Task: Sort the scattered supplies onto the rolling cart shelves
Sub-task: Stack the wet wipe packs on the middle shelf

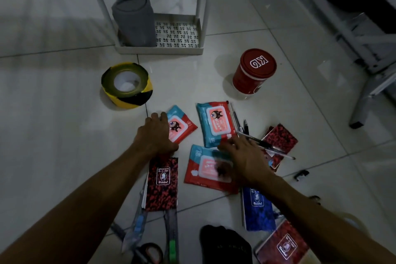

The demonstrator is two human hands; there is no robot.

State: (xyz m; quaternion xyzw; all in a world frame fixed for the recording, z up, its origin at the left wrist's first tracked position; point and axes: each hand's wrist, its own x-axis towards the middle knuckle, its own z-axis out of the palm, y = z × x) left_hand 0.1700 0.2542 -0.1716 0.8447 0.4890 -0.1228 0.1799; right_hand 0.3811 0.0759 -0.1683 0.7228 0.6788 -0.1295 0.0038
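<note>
Three red-and-blue wet wipe packs lie on the tiled floor. My left hand [155, 133] rests flat on the left edge of the small pack [182, 125], fingers spread. My right hand [244, 157] lies over the near pack [205, 169], its fingertips touching the bottom edge of the middle pack [215, 123]; I cannot tell whether it grips either one. The white rolling cart [159, 49] stands at the back, a grey rolled cloth [135, 20] on its bottom shelf.
A yellow-black tape roll [126, 84] and a red canister [254, 70] stand in front of the cart. Red and blue notebooks [162, 184], pens [246, 133], scissors [147, 252], packaged tools and a black sock [225, 244] lie around my arms. A metal frame [364, 53] stands at the right.
</note>
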